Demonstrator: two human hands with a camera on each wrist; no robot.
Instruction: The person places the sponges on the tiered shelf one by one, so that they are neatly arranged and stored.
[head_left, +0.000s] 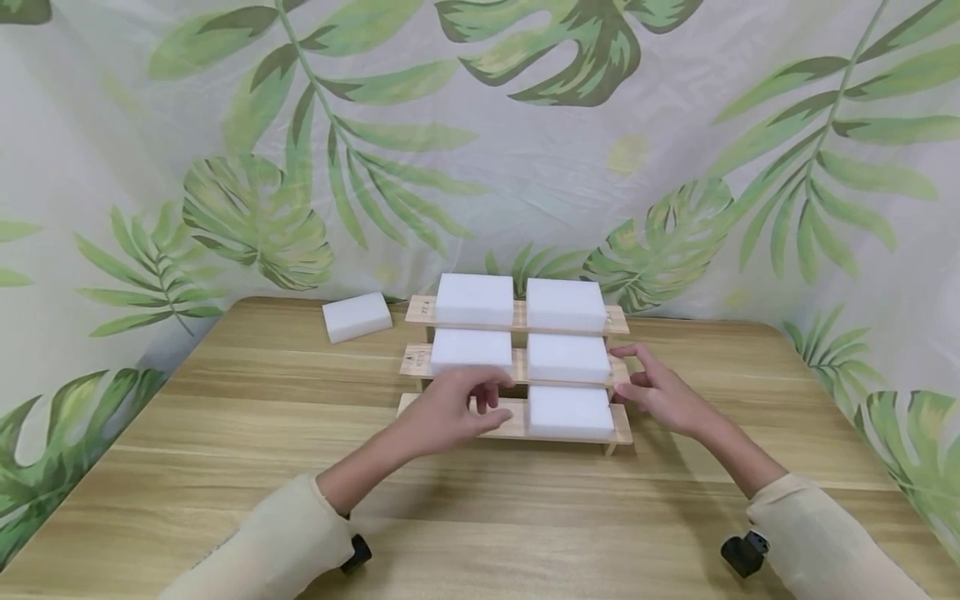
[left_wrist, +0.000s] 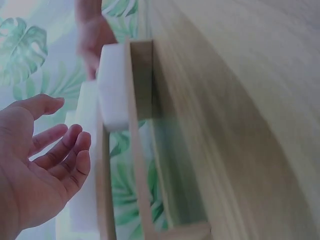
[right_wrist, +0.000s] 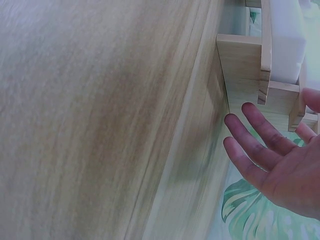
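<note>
A three-tier wooden stand (head_left: 517,425) carries white foam-like blocks: two on the top tier, two on the middle tier and one block (head_left: 572,412) at the right of the bottom tier. My left hand (head_left: 455,408) hovers over the left part of the bottom tier, fingers loosely bent with nothing between them. It partly covers the middle-left block (head_left: 471,348). Beside the stand's right end, my right hand (head_left: 658,392) has its index finger and thumb right at the middle tier's end. Its other fingers (right_wrist: 260,145) stretch out below, spread and holding nothing.
Another white block (head_left: 357,317) lies tilted on the wooden table (head_left: 262,433), left of the stand near the back edge. Behind the table hangs a leaf-patterned cloth (head_left: 540,183). Small black devices sit at both sleeve cuffs.
</note>
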